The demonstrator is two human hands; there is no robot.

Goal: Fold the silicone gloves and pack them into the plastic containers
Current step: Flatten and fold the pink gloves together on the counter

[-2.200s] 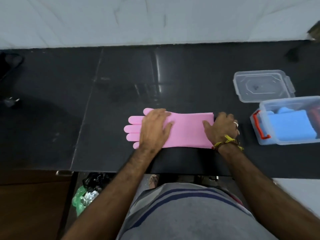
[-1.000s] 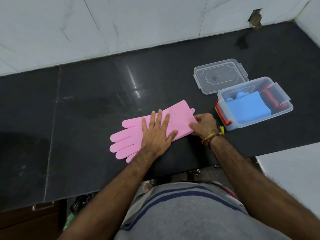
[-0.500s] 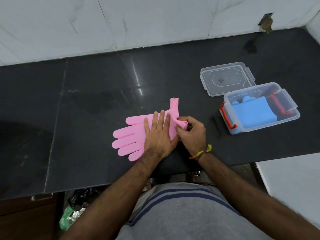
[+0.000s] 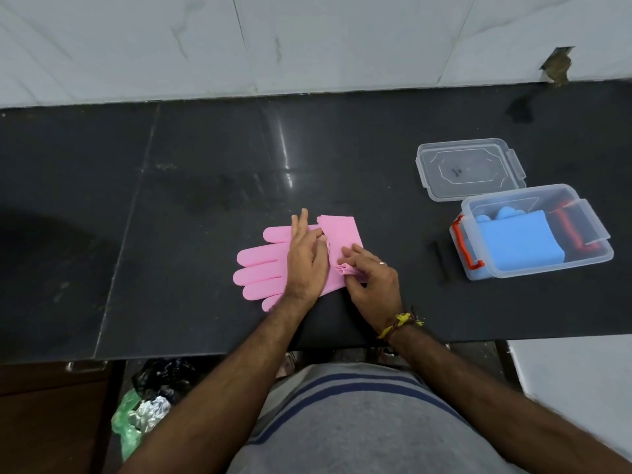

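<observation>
The left hand (image 4: 305,261) lies flat, fingers straight, pressing the pink glove (image 4: 270,265) on the black counter (image 4: 205,200). Just beside it, the right hand (image 4: 371,278) pinches the folded cuff of the glove. Well to the right of both hands stands the open container (image 4: 533,234) with a blue glove (image 4: 519,242) inside, its lid (image 4: 470,169) behind.
</observation>
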